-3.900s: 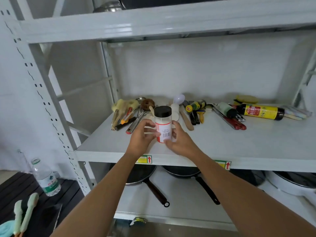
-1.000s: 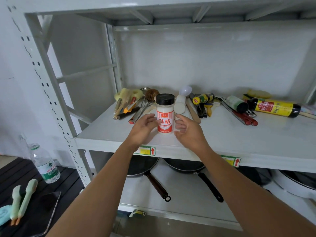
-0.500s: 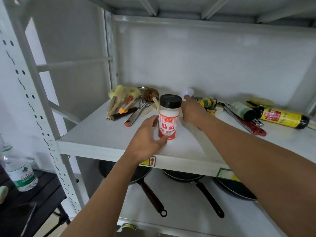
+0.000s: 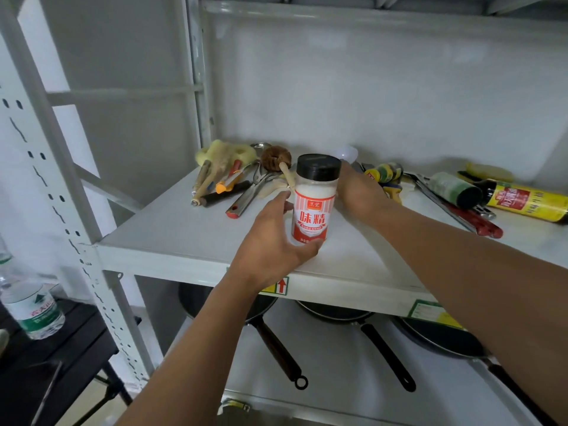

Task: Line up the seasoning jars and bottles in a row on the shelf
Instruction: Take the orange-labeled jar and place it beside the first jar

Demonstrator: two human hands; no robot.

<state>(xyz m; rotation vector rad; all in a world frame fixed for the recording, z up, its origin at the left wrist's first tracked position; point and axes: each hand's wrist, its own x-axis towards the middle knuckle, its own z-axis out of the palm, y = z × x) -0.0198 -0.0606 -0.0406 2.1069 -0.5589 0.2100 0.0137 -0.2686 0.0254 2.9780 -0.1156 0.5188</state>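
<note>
The left hand (image 4: 273, 241) grips the black-capped clear seasoning jar with a red-and-white label (image 4: 313, 199), upright near the front edge of the white metal shelf (image 4: 172, 235). The right hand (image 4: 358, 192) reaches behind the jar; I cannot tell its grip. A yellow-labelled dark sauce bottle (image 4: 522, 201) lies flat far right.

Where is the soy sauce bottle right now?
The soy sauce bottle lies on its side at the shelf's far right, behind the red-handled tool.
</note>
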